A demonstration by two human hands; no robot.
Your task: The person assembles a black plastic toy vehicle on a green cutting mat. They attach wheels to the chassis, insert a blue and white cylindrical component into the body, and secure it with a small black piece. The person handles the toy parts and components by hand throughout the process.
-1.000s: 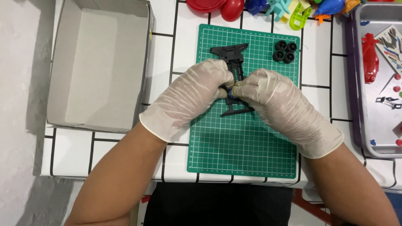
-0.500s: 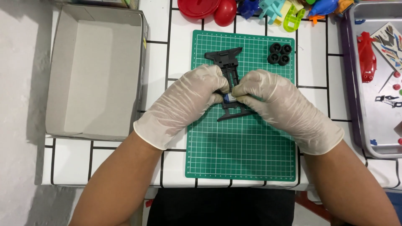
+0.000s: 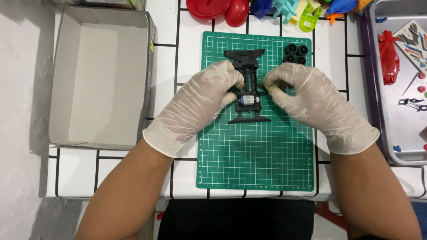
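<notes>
Hands have parted since the earlier frame: they were bunched together over the chassis, now they sit on either side and the middle of it shows.

Black toy-car chassis [image 3: 247, 84] lies flat on the green cutting mat [image 3: 255, 151], upper centre, long axis pointing away from the person. Small silver motor with a blue end [image 3: 247, 101] sits in the chassis near its closer end.

Left hand [image 3: 195, 104], in a pale glove, has its fingers curled in against the left edge of the chassis, gripping the frame beside the motor. Right hand [image 3: 313, 100], also gloved, is closed narrow, fingertips pinched at the right edge of the chassis; cannot tell whether it holds a small part or just the frame.

Four black wheels [image 3: 296, 54] are clustered on the mat's far right corner, just beyond the right hand, apart from the chassis.

Open grey cardboard box [image 3: 100, 80] sits on the white tiled surface [image 3: 175, 62] left of the mat. Grey tray [image 3: 378, 111] at right carries a red car body [image 3: 388, 55] and a sticker sheet [image 3: 411, 42]. Red and coloured plastic toys [image 3: 267, 9] line the far edge.
</notes>
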